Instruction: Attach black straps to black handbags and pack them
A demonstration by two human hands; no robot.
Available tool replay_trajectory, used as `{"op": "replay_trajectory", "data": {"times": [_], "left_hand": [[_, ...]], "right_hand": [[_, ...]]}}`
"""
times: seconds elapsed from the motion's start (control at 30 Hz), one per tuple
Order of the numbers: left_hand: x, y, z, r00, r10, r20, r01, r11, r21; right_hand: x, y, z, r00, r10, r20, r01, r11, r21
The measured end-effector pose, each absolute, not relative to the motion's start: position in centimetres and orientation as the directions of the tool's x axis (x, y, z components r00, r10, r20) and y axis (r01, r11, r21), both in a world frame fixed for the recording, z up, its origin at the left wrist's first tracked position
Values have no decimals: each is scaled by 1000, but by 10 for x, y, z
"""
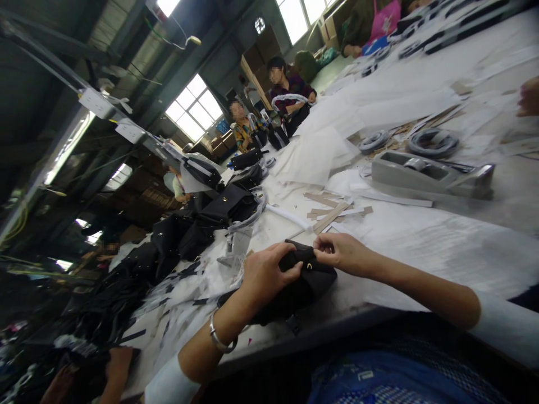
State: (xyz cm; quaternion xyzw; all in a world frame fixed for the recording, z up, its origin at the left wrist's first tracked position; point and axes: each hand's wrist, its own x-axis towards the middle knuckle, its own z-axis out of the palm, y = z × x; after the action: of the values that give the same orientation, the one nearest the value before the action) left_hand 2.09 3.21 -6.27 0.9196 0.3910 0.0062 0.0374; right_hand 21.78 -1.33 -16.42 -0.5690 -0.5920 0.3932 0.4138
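Observation:
A small black bag (305,286) lies on the white table (421,235) near its front edge. My left hand (267,275) is closed around the bag's left side, a silver bangle on that wrist. My right hand (341,252) pinches the bag's top edge beside a small metal clasp; whatever sits between the fingertips is too small to name. Both forearms reach in from the lower edge of the view.
A grey tape dispenser (429,174) and tape rolls (433,143) sit to the right. Cardboard strips (332,210), white sheets (320,151) and a pile of black bags (210,213) cover the table. Other people sit along the far side. Another hand (529,96) shows at right.

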Motion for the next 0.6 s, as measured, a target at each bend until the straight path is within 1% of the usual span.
{"op": "replay_trajectory", "data": {"times": [0.23, 0.33, 0.43, 0.47, 0.5, 0.53, 0.6], "left_hand": [[16, 36, -67, 678, 735, 3, 730, -674, 115], [17, 37, -67, 679, 734, 11, 727, -674, 132], [16, 37, -67, 677, 736, 19, 726, -672, 146], [16, 37, -67, 676, 737, 19, 727, -671, 150], [16, 37, -67, 677, 736, 15, 726, -670, 155], [15, 37, -67, 678, 735, 9, 724, -670, 164], [15, 37, -67, 681, 733, -5, 721, -669, 181]], "right_hand": [[259, -24, -194, 196, 976, -90, 586, -190, -787], [268, -27, -201, 252, 959, -133, 644, -269, -716], [272, -28, -209, 275, 949, -155, 677, -306, -669], [272, -28, -211, 280, 949, -147, 689, -305, -658], [270, -28, -212, 284, 953, -108, 702, -283, -654], [267, -28, -212, 280, 959, -32, 714, -231, -661], [255, -28, -208, 236, 954, 187, 710, -37, -703]]}}
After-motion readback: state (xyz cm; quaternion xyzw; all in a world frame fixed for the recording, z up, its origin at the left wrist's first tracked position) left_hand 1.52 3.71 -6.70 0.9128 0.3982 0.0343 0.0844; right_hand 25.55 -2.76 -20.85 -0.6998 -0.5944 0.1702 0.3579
